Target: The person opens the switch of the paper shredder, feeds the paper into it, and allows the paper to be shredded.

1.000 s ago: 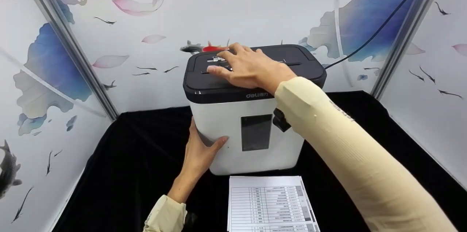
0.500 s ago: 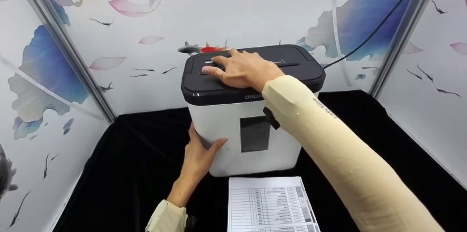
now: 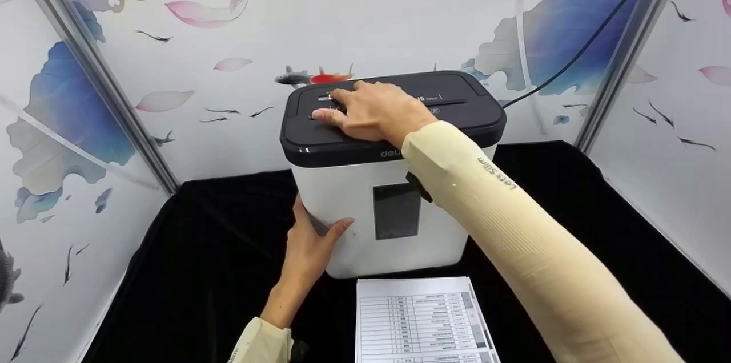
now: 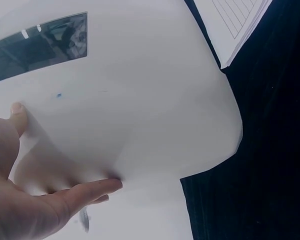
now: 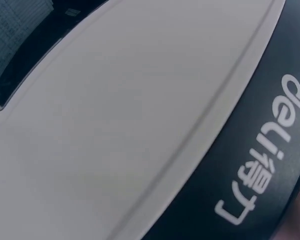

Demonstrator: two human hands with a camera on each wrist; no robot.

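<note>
A paper shredder (image 3: 334, 192) with a white body and a black lid (image 3: 308, 137) stands upright on the black cloth. My right hand (image 3: 380, 111) rests palm down on the lid, its thumb and fingers reaching over the controls at the left end. The palm hides part of the lid. My left hand (image 3: 308, 246) lies against the shredder's left side, thumb on the front face. In the left wrist view, the straight fingers (image 4: 92, 192) of that hand press along the side wall. The right wrist view mostly shows the white front and the lettered black rim (image 5: 240, 165).
A stack of printed sheets (image 3: 420, 323) lies on the black cloth (image 3: 217, 271), just in front of the shredder. A black cord (image 3: 577, 57) runs from the back right of the shredder up along the wall. Painted white panels (image 3: 320, 9) enclose the back and sides.
My right hand has slid slightly left on the lid, and its fingers lie lower. The left hand keeps its place on the shredder's side. The whole view has shifted a little.
</note>
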